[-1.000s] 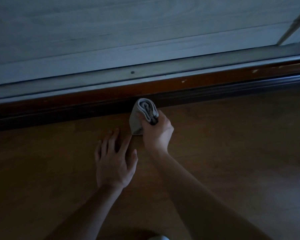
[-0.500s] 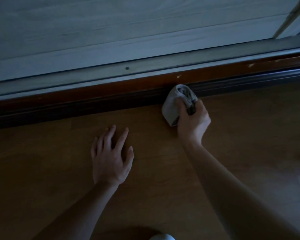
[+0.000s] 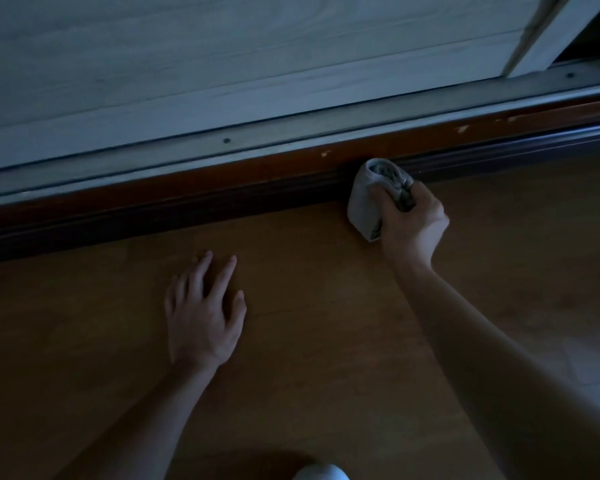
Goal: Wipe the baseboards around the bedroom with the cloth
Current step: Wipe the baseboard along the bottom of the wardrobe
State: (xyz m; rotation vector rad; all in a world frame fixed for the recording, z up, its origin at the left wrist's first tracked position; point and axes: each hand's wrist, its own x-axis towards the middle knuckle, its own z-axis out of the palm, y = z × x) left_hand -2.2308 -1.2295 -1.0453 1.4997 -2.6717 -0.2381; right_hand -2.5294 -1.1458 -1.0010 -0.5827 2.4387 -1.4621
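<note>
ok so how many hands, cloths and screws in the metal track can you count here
hands: 2, left hand, right hand
grey cloth: 1
screws in the metal track: 2
total: 5

Dim home room, wood floor (image 3: 326, 341), dark baseboard (image 3: 187, 202) (sliding-door track (image 3: 257, 140) above)

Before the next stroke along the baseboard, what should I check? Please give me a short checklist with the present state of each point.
1. Right hand grips the cloth firmly: ok, fingers are curled round it.
2. Cloth touches the baseboard: ok, its top end lies against the dark moulding.
3. Left hand supports the body: ok, it rests flat on the floor, fingers spread.
4. Nothing stands against the baseboard to the right of the cloth: ok, as far as the view shows.
5. Baseboard free of dust: cannot tell, the picture is too dark.
</note>
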